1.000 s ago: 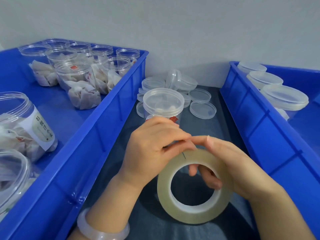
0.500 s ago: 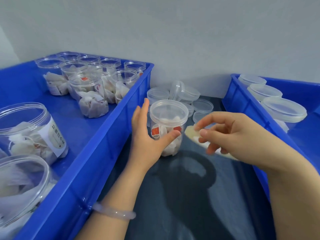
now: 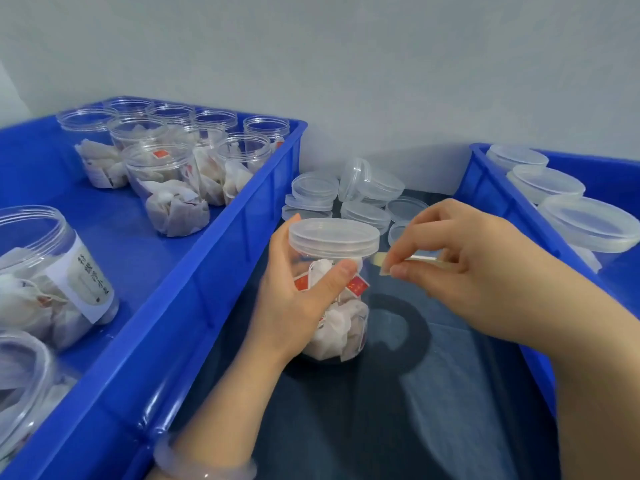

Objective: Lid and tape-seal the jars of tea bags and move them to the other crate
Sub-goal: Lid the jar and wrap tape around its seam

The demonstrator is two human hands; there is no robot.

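Note:
A clear jar of tea bags (image 3: 343,327) stands on the dark table between the two crates, with a translucent lid (image 3: 334,235) on top. My left hand (image 3: 298,306) grips the jar's body from the left, thumb across its front. To the right of the lid, my right hand (image 3: 467,268) holds the clear tape roll (image 3: 419,259), which it mostly hides. Its thumb and forefinger pinch the tape's free end (image 3: 379,261), which sits just beside the lid's right rim.
The left blue crate (image 3: 221,271) holds several open jars of tea bags (image 3: 166,174). The right blue crate (image 3: 498,202) holds lidded jars (image 3: 588,226). Several loose lids (image 3: 367,188) lie piled against the back wall behind the jar.
Both hands were on the tape roll in front of the jar. My left hand has since moved to grip the jar, and my right hand has carried the tape up beside the lid.

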